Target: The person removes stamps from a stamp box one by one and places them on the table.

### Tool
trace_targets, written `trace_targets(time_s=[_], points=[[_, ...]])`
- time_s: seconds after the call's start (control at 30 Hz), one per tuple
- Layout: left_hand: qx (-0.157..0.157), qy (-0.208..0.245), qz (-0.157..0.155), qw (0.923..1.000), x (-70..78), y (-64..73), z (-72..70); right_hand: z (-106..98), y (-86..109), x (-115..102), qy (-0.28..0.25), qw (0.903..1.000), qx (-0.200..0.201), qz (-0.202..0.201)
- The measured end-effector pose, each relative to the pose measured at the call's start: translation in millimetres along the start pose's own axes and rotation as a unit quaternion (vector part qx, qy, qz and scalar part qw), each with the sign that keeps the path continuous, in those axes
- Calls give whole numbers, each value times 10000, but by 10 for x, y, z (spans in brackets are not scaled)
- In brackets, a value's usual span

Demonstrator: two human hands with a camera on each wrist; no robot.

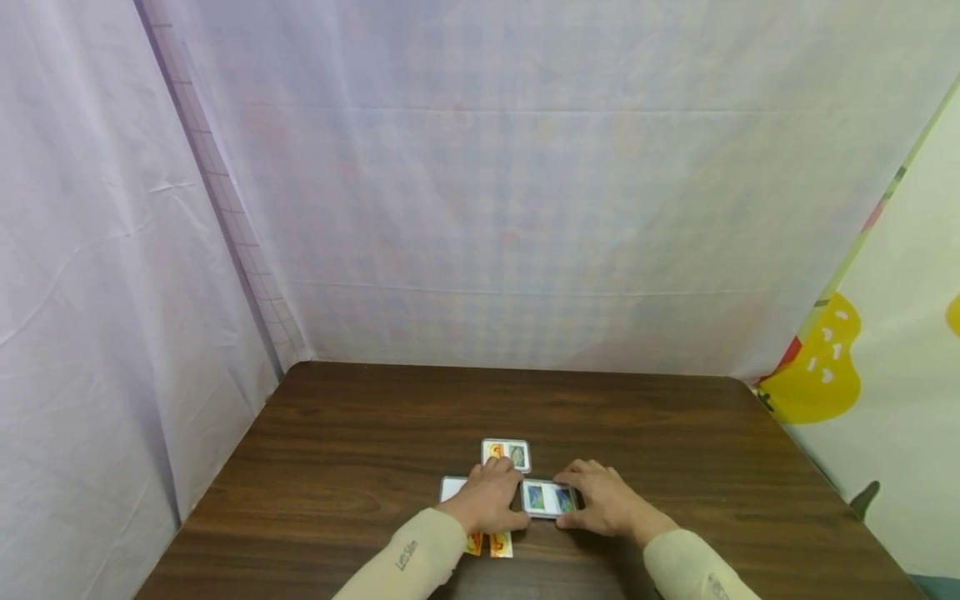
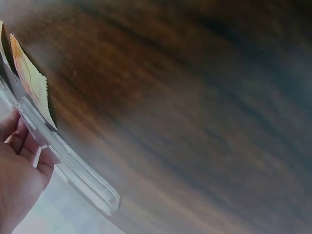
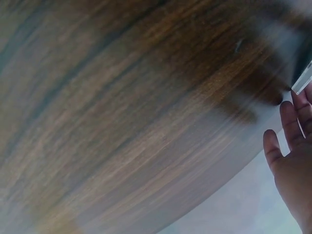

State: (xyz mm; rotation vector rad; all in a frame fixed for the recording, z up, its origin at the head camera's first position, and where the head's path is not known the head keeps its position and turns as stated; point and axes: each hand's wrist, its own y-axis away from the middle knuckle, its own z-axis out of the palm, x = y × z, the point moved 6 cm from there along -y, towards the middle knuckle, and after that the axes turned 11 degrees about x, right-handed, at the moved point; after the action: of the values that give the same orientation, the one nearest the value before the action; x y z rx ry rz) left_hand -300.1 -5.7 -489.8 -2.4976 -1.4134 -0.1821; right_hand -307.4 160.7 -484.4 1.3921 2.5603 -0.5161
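A clear flat case (image 1: 549, 498) with two blue-green stamps inside lies on the table between the two hands. My right hand (image 1: 603, 500) grips its right end, thumb at the near corner and fingers at the far one. At the left end, my left hand (image 1: 491, 500) holds the case's edge with thumb and fingertips spread. A second case (image 1: 506, 450), with an orange and a green stamp, lies just beyond the left fingers. Another case (image 1: 452, 487) is mostly hidden under the left hand. Near that wrist lie loose orange stamps (image 1: 501, 546), whose toothed edges show in the left wrist view.
The brown wooden table (image 1: 360, 450) extends around the hands. White patterned cloth (image 1: 525, 208) hangs behind its far edge, and more cloth (image 1: 82, 250) hangs at the left. A cloth with a yellow print (image 1: 817, 375) borders the right side.
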Motion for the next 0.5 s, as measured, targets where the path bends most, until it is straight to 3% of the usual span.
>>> trace_targets(time_s=[0.5], points=[[91,67,-8,9999,-10,0,-4,6,-43,29,-321,9989,-136,306]])
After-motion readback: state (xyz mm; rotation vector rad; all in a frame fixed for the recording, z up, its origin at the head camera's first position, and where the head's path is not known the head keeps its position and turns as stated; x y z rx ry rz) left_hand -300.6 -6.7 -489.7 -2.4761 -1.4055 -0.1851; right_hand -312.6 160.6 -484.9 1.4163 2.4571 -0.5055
